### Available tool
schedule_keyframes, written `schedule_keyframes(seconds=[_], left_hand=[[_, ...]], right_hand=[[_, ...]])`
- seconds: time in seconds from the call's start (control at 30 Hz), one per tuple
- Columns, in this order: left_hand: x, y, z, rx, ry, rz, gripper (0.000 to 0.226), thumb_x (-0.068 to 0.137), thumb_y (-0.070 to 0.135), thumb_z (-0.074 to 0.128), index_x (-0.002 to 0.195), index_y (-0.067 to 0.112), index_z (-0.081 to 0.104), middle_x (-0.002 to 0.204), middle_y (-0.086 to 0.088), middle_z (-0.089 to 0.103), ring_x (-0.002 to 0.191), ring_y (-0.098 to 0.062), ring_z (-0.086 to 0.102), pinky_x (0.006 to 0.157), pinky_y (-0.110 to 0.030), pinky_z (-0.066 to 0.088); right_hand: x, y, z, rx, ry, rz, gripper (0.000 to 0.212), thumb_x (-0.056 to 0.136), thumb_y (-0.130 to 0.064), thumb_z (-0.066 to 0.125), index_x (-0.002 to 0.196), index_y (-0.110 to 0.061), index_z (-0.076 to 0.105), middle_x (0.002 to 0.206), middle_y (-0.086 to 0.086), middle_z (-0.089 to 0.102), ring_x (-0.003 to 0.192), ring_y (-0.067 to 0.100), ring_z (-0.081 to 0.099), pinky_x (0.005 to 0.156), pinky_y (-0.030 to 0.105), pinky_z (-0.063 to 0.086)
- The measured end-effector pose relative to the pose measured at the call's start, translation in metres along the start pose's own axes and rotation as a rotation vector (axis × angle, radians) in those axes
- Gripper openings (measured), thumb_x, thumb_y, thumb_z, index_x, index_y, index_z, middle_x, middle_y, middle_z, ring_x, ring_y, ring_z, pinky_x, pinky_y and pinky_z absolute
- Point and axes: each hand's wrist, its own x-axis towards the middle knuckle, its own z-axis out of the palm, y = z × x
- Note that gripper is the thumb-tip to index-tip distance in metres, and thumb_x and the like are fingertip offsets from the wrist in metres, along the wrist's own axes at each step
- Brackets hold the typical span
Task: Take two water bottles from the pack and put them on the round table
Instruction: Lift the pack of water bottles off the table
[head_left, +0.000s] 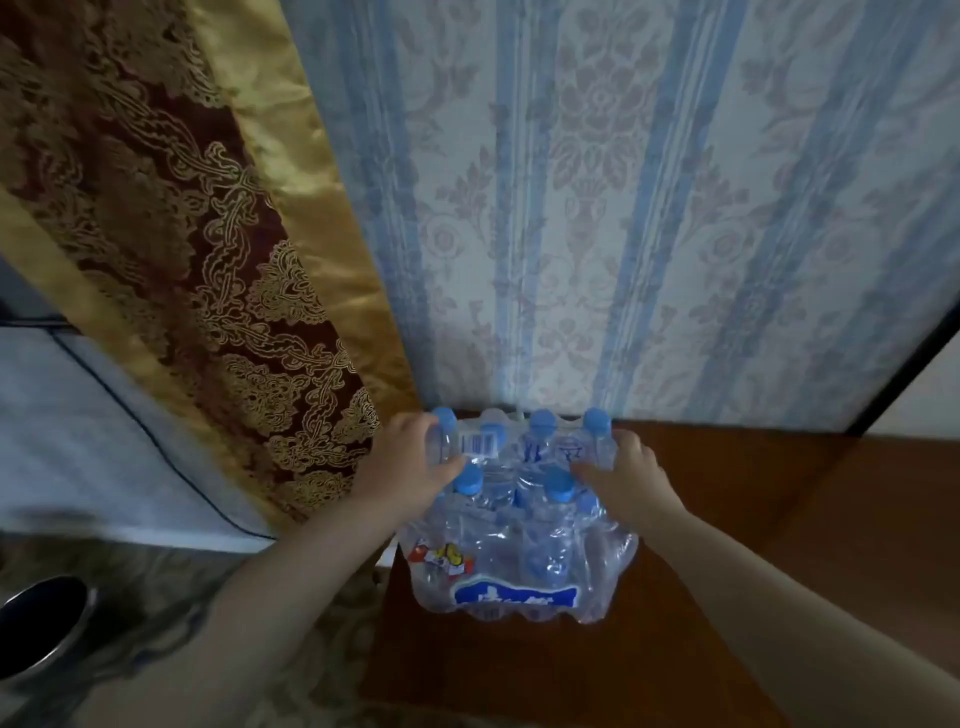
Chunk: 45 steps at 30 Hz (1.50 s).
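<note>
Two hands are on one shrink-wrapped pack (519, 525) of water bottles, which sits on a dark wooden surface (727, 519) at its back left corner, hard against the patterned wall (623, 208). The left hand (415, 462) is wrapped around the bottle at the pack's back left corner (444, 441), fingers curled on its neck just under the cap. The right hand (623, 473) lies spread on the plastic at the right side, fingers pressing the film rather than closed on anything.

The film looks mostly intact, so the likeliest trouble is that pulling one bottle drags the whole pack with it; being close to the surface's left edge, it could tip off toward the floor. The wrap may also tear suddenly and let neighbouring bottles topple or roll. The right hand's bracing would need to hold firm.

I count seven blue caps showing, four along the back and three nearer; more may be hidden under the hands. No round table is in view, and no bottle is free of the pack yet
</note>
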Motion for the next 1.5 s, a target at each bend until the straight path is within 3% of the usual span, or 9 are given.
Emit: schedule_keyframes(seconds=[0.17,0.3,0.37,0.57,0.73,0.97,1.27,1.4,1.5], left_hand=[[0.003,-0.028,0.02,-0.357,-0.204,-0.34,0.081,0.07,0.069,0.061,0.13,0.016,0.046,0.125,-0.002,0.058,0.094,-0.012,0.059,0.069,-0.029,0.046],[0.004,-0.023,0.032,-0.644,-0.183,-0.522,0.068,0.069,0.062,0.07,0.115,0.015,0.05,0.101,-0.003,0.065,0.082,-0.017,0.064,0.057,-0.028,0.046],[0.002,-0.021,0.035,-0.73,-0.209,-0.594,0.058,0.068,0.064,0.069,0.096,0.013,0.061,0.083,-0.003,0.069,0.071,-0.017,0.067,0.052,-0.026,0.045],[-0.005,-0.013,0.038,-0.935,-0.23,-0.647,0.049,0.073,0.06,0.067,0.072,0.011,0.066,0.036,0.011,0.063,0.029,0.0,0.058,0.025,-0.01,0.034],[-0.006,-0.004,0.035,-1.017,-0.296,-0.637,0.039,0.076,0.051,0.072,0.081,0.011,0.074,0.066,-0.004,0.078,0.058,-0.019,0.075,0.046,-0.023,0.053],[-0.01,0.023,0.039,-0.985,-0.464,-0.527,0.042,0.073,0.05,0.074,0.092,0.012,0.076,0.086,-0.012,0.079,0.082,-0.032,0.075,0.085,-0.053,0.057],[-0.043,0.127,0.069,-0.926,-0.956,-0.367,0.033,0.072,0.036,0.078,0.085,0.006,0.079,0.087,-0.021,0.077,0.077,-0.037,0.075,0.068,-0.047,0.062],[-0.1,0.173,0.084,-0.829,-1.168,-0.246,0.04,0.079,0.037,0.073,0.099,0.002,0.074,0.094,-0.023,0.076,0.084,-0.04,0.074,0.077,-0.052,0.059],[-0.154,0.21,0.094,-0.741,-1.323,-0.145,0.039,0.081,0.034,0.071,0.099,0.0,0.074,0.095,-0.024,0.076,0.086,-0.041,0.073,0.081,-0.053,0.058]], right_hand=[[0.004,0.014,0.023,0.17,0.049,0.21,0.084,0.078,-0.058,0.067,0.135,-0.004,0.037,0.096,0.009,0.062,0.072,0.019,0.063,0.05,0.03,0.049],[0.005,0.024,0.026,0.231,0.087,0.274,0.064,0.069,-0.063,0.07,0.091,-0.003,0.062,0.065,0.001,0.062,0.052,0.014,0.057,0.048,0.028,0.051],[0.003,0.027,0.03,0.333,0.072,0.311,0.054,0.065,-0.061,0.074,0.063,-0.011,0.055,0.047,-0.004,0.052,0.044,0.012,0.046,0.046,0.027,0.044],[-0.005,0.023,0.041,0.612,-0.029,0.384,0.044,0.07,-0.05,0.075,0.066,-0.013,0.053,0.049,-0.004,0.04,0.039,0.008,0.032,0.041,0.022,0.033],[-0.017,0.025,0.036,0.676,-0.077,0.459,0.037,0.076,-0.048,0.071,0.083,-0.011,0.069,0.048,-0.004,0.038,0.032,0.005,0.027,0.036,0.022,0.028],[-0.065,0.046,0.013,0.789,-0.033,0.626,0.035,0.083,-0.038,0.068,0.058,-0.015,0.058,0.047,-0.003,0.041,0.032,0.009,0.027,0.034,0.022,0.025],[-0.177,0.111,-0.03,1.204,0.447,0.882,0.031,0.077,-0.02,0.066,0.05,-0.014,0.052,0.03,-0.004,0.042,0.018,0.009,0.032,0.025,0.014,0.024],[-0.258,0.142,-0.04,1.326,0.683,0.889,0.036,0.063,-0.022,0.067,0.032,-0.014,0.051,0.032,-0.003,0.04,0.019,0.008,0.029,0.024,0.012,0.021],[-0.329,0.163,-0.043,1.407,0.843,0.91,0.053,0.075,-0.017,0.065,0.024,-0.011,0.053,0.028,-0.002,0.045,0.015,0.009,0.035,0.022,0.01,0.024]])
